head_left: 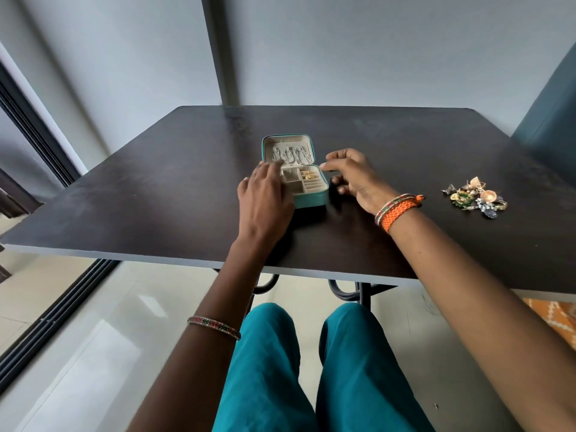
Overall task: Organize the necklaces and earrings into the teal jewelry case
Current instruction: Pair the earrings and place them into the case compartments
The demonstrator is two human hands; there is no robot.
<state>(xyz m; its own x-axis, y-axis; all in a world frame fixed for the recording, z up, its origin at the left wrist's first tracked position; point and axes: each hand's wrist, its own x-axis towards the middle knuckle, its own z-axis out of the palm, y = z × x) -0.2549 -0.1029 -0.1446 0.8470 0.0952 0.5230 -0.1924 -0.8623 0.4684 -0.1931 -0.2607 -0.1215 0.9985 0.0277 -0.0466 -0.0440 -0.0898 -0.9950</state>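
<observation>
A dark table (405,169) stood against a pale grey wall, with a glazed sliding door to the left and glossy floor tiles beneath. The teal jewelry case (311,199) lay open near the middle of the table, its lid tipped back toward the far side. Silver necklaces (291,154) hung in loops across the lid's lining. One far compartment of the tray held gold earrings (307,174); the other visible compartments appeared unfilled.

The left hand (265,198) lay over the near-left part of the case, fingers extended and relaxed, gripping nothing visible. The right hand (352,174) hovered just beside the case's right edge, forefinger and thumb drawn together at the rim; whether they pinched anything could not be determined.

A heap of mixed earrings (475,198) sat well apart to the right.

Assessment: the remaining pieces looked light, small and rigid, with hooks and dangles liable to snag one another. Each should be lifted singly by a fingertip pinch on its body, not dragged from the heap. The case appeared light enough to slide, so steadying it seemed prudent.
</observation>
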